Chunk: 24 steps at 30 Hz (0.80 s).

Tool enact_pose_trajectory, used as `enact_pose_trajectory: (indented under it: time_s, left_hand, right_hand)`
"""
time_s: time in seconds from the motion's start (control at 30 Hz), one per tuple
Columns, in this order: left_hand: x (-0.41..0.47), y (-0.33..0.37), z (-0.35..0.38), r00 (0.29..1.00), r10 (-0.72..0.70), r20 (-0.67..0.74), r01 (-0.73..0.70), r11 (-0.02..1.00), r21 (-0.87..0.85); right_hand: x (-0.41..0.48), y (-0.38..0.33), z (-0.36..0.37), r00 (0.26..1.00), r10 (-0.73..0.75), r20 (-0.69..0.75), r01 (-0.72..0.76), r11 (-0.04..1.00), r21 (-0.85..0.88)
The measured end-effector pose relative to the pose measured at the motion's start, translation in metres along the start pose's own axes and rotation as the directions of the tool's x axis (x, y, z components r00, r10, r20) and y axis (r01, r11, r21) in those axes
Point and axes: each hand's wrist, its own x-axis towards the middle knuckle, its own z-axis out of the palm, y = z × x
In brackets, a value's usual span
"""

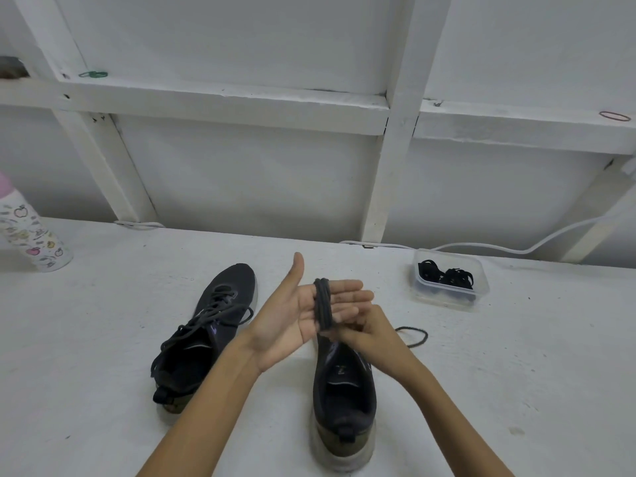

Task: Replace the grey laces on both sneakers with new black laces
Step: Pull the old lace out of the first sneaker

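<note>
Two dark sneakers stand on the white table. The left sneaker [206, 335] still carries its grey lace, loosened. The right sneaker [344, 390] shows no lace in its visible part; its front is hidden behind my hands. My left hand [303, 315] is held flat above it, palm up, thumb raised, with a grey lace [322, 304] wound in several turns round its fingers. My right hand [364, 335] pinches that lace at the lower edge of the coil. A loose tail of the lace [416, 335] loops on the table to the right.
A clear plastic tub [478, 290] holding black laces [447, 275] sits at the back right. A patterned bottle [31, 235] with a pink cap stands at the far left. A white cable [516, 251] runs along the wall. Rubber bands lie on the white ledge above.
</note>
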Motion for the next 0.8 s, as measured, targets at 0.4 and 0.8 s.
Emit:
enact_pose_trajectory:
  time_s: [0.4, 0.8]
  left_hand:
    - [0.004, -0.011, -0.012, 0.985, -0.049, -0.163, 0.079, 0.980, 0.183]
    - [-0.008, -0.014, 0.007, 0.978, -0.200, 0.063, 0.186, 0.965, 0.187]
  right_hand:
    - [-0.012, -0.039, -0.040, 0.986, -0.075, 0.150, 0.101, 0.980, -0.173]
    - [0.036, -0.033, -0.052, 0.986, -0.147, 0.073, 0.146, 0.989, 0.015]
